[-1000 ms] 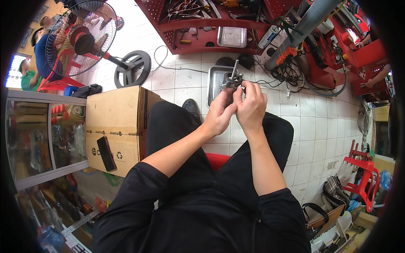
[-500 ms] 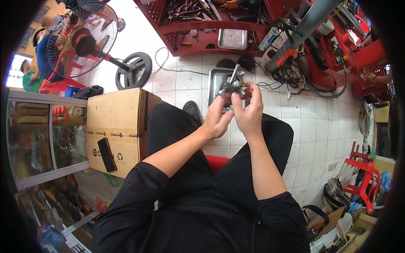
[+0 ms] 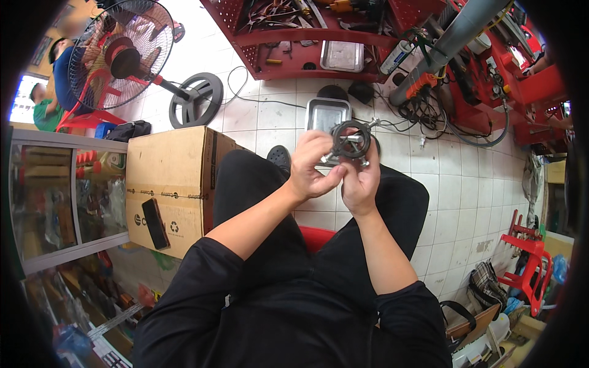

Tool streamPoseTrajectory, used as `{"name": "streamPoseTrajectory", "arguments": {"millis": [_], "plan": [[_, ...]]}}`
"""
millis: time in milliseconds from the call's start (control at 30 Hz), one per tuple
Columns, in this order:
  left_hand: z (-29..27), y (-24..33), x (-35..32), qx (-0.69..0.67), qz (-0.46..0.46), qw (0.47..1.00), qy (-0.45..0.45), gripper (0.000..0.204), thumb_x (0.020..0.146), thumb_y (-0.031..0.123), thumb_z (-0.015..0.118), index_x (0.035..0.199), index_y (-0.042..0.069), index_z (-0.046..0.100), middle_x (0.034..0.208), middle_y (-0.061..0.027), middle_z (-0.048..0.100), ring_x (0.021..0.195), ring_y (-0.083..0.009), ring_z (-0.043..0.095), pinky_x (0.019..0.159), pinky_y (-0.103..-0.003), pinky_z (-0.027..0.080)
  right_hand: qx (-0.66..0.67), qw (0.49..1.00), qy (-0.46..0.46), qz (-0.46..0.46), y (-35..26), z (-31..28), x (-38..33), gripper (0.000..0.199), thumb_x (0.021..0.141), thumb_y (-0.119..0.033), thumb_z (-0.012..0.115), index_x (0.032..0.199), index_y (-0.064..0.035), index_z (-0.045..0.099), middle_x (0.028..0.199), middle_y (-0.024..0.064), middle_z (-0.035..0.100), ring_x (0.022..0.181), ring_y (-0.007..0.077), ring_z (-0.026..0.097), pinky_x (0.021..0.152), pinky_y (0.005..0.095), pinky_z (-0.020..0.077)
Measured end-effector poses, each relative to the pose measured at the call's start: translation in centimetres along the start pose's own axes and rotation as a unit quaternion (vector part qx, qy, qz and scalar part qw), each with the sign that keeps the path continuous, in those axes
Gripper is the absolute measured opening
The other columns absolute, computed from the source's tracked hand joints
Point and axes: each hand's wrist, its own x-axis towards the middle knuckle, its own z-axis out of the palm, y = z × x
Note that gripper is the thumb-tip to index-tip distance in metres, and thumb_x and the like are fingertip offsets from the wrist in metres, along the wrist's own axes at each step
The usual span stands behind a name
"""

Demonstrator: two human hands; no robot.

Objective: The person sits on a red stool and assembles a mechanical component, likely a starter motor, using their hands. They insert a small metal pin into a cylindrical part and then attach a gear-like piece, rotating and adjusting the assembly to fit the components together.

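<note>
Between my two hands, above the floor in front of my knees, is a dark ring-shaped metal tool with silver bolts [image 3: 351,140]. Its round face is turned up, with one bolt across the middle and others sticking out around the rim. My left hand [image 3: 311,167] grips its left side, fingers curled and slightly blurred. My right hand [image 3: 360,187] holds it from below and the right, the thumb at its lower edge; most of those fingers are hidden behind the ring. Both thumbs are close together under it.
Beyond the tool a metal tray [image 3: 329,113] lies on the tiled floor. A red tool cart [image 3: 294,38] with pliers stands ahead, cables [image 3: 423,113] to its right. At left are a cardboard box [image 3: 169,165] bearing a phone [image 3: 155,224], a fan [image 3: 123,61] and seated people.
The ring tool has been turned so its round face shows, and it sits slightly lower and farther right. My left hand has moved up along its side; my right fingers have gone behind it.
</note>
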Motion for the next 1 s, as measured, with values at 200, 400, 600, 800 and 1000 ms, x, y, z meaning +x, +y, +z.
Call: {"name": "streamPoseTrajectory", "arguments": {"millis": [200, 400, 600, 800, 1000], "plan": [[-0.8, -0.9, 0.2, -0.036, -0.007, 0.999, 0.005, 0.063, 0.06, 0.045, 0.077, 0.101, 0.002, 0.055, 0.096, -0.0112, 0.056, 0.089, -0.0269, 0.052, 0.085, -0.037, 0.039, 0.075, 0.997, 0.002, 0.006, -0.3, -0.2, 0.3, 0.034, 0.086, 0.003, 0.046, 0.12, 0.0021, 0.044, 0.107, 0.0076, 0.054, 0.099, 0.0132, 0.051, 0.087, 0.0258, 0.0412], [-0.6, -0.8, 0.4, -0.16, -0.096, 0.982, -0.007, 0.072, 0.076, 0.057, 0.058, 0.116, -0.001, 0.049, 0.108, -0.0134, 0.052, 0.104, -0.0247, 0.048, 0.089, -0.036, 0.038, 0.129, 0.985, -0.023, 0.114, -0.3, -0.4, 0.1, 0.034, 0.09, -0.004, 0.045, 0.123, 0.0008, 0.043, 0.116, 0.0096, 0.053, 0.107, 0.0162, 0.051, 0.094, 0.0309, 0.0396], [-0.2, -1.7, -0.5, -0.375, -0.506, 0.772, -0.089, 0.072, 0.091, 0.058, 0.03, 0.141, 0.007, 0.025, 0.122, -0.0163, 0.048, 0.106, -0.021, 0.048, 0.089, -0.035, 0.039, 0.302, 0.909, 0.027, 0.288, 1.8, -1.4, 1.5, 0.023, 0.084, -0.001, 0.047, 0.106, -0.0008, 0.055, 0.098, 0.0086, 0.061, 0.09, 0.0183, 0.059, 0.083, 0.0325, 0.0469], [1.1, -1.6, -1.0, -0.345, -0.644, 0.68, -0.065, 0.069, 0.091, 0.062, 0.031, 0.131, 0.007, 0.038, 0.099, -0.0126, 0.058, 0.091, -0.0157, 0.055, 0.078, -0.028, 0.043, 0.159, 0.924, 0.043, 0.346, 4.7, -1.9, 2.0, 0.009, 0.083, -0.006, 0.055, 0.091, -0.0033, 0.059, 0.08, 0.0041, 0.061, 0.074, 0.0141, 0.058, 0.069, 0.0276, 0.046], [2.6, -3.8, -3.3, -0.233, -0.541, 0.803, -0.09, 0.068, 0.096, 0.053, 0.025, 0.142, 0.003, 0.024, 0.122, -0.0146, 0.049, 0.102, -0.0219, 0.054, 0.085, -0.03, 0.043, 0.083, 0.935, 0.05, 0.341, 6.5, -1.9, 2.0, 0.014, 0.08, -0.005, 0.056, 0.094, -0.0022, 0.059, 0.082, 0.0027, 0.06, 0.071, 0.0112, 0.057, 0.066, 0.0267, 0.0451]]}}
